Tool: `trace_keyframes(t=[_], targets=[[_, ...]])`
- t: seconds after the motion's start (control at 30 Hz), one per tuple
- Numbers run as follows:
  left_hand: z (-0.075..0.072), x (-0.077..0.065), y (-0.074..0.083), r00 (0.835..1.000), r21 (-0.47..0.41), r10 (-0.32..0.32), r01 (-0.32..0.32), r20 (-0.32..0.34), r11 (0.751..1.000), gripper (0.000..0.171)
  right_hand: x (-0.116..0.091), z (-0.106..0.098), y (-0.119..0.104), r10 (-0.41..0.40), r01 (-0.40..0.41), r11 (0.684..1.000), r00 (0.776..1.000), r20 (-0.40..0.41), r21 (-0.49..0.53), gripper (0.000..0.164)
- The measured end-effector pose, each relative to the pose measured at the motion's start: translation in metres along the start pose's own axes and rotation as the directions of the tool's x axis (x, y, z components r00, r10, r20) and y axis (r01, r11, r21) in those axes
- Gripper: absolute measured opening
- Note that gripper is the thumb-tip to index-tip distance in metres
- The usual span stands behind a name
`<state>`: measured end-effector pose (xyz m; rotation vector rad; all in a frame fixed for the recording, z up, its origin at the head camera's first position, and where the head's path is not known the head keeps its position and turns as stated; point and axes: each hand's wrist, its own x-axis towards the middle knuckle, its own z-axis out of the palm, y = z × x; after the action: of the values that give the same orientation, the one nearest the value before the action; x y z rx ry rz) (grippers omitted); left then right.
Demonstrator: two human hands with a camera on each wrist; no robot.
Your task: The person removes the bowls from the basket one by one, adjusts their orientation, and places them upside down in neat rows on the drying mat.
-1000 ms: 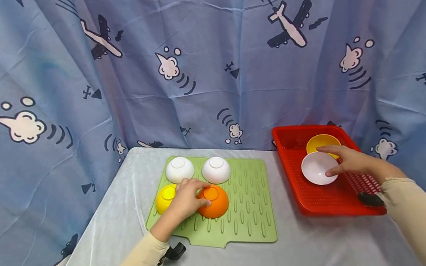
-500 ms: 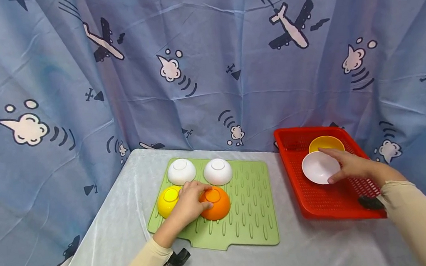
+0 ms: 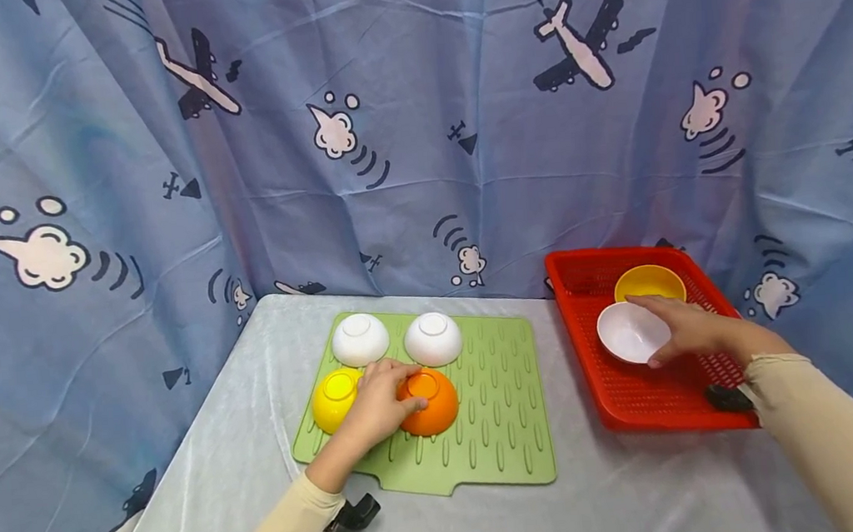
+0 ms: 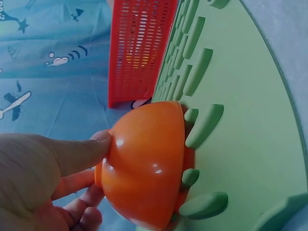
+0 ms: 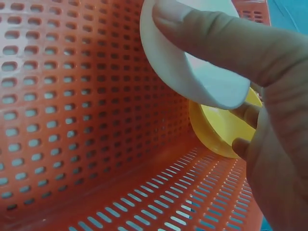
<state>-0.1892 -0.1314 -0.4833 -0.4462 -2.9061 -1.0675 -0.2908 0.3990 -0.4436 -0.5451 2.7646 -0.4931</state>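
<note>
A: Left hand (image 3: 378,397)?
B: Thumb and fingers pinch the orange bowl (image 3: 436,407), inverted on the mat (image 3: 500,431).
A: Right hand (image 3: 691,333)?
B: Thumb and fingers grip a white bowl (image 3: 627,332), tilted, within the basket (image 3: 664,418), just beside a yellow bowl (image 3: 649,278).

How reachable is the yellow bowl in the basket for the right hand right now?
Likely not yet: the right hand grips a white bowl just in front of the yellow bowl in the red basket. Once freed, the hand looks close enough.
</note>
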Motion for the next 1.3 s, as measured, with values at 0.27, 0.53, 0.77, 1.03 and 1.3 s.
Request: trace_keyframes(t=[0.27, 0.53, 0.77, 1.03, 1.3], targets=[[0.001, 0.001, -0.005, 1.000, -0.009, 0.000, 0.000, -0.007, 1.000, 0.050, 0.009, 0.006, 0.000, -0.041, 0.041, 0.999, 0.999, -0.006, -0.034, 0.114], [0.003, 0.006, -0.007, 1.000, -0.034, -0.007, 0.007, 0.003, 0.999, 0.048, 0.003, -0.001, 0.001, 0.006, -0.008, 1.000, 0.996, -0.091, -0.025, 0.111], [0.004, 0.004, -0.008, 1.000, -0.032, -0.009, 0.010, 0.004, 0.999, 0.048, -0.003, -0.018, -0.022, 0.047, -0.037, 0.998, 0.963, -0.264, 0.044, 0.113], [0.003, 0.002, -0.005, 1.000, -0.036, -0.019, 0.019, 0.007, 0.999, 0.048, -0.018, -0.013, -0.071, 0.148, -0.066, 0.980, 0.877, -0.458, 0.190, 0.111], [0.002, 0.001, -0.003, 1.000, -0.032, -0.016, 0.017, 0.017, 0.999, 0.048, -0.038, 0.003, -0.126, 0.207, -0.086, 0.966, 0.818, -0.536, 0.242, 0.110]])
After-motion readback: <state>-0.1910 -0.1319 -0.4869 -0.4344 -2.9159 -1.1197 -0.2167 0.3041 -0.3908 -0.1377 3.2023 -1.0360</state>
